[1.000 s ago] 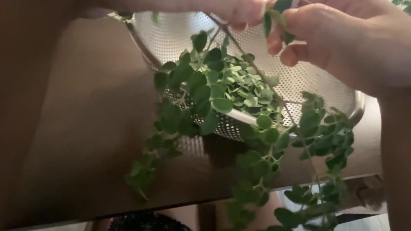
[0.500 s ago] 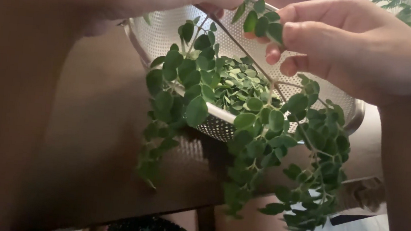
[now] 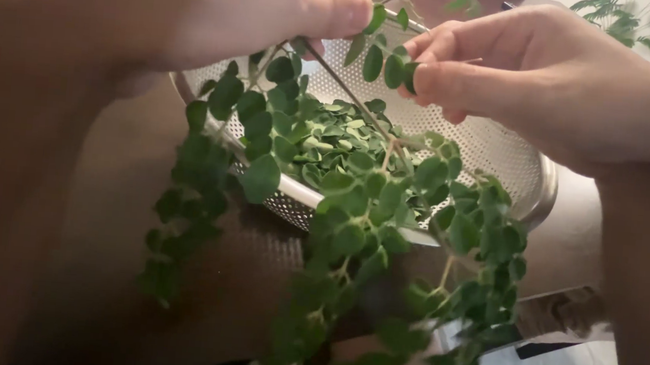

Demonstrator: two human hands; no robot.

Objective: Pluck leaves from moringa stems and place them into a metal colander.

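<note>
My left hand pinches the thin main stem of a leafy green branch near the top of the view. The branch hangs down in several sprigs of small round leaves over the table edge. My right hand grips a small side sprig of the same branch between thumb and fingers, just right of the stem. Below both hands sits a white perforated colander holding a pile of loose plucked leaves.
The colander rests on a brown wooden table. More green sprigs lie at the top right on a pale surface. My knees show under the table edge at the bottom.
Both hands have dropped lower in view and the branch has swung left and down. The right hand's fingers have slid along the side sprig, and the colander has shifted slightly left in view.
</note>
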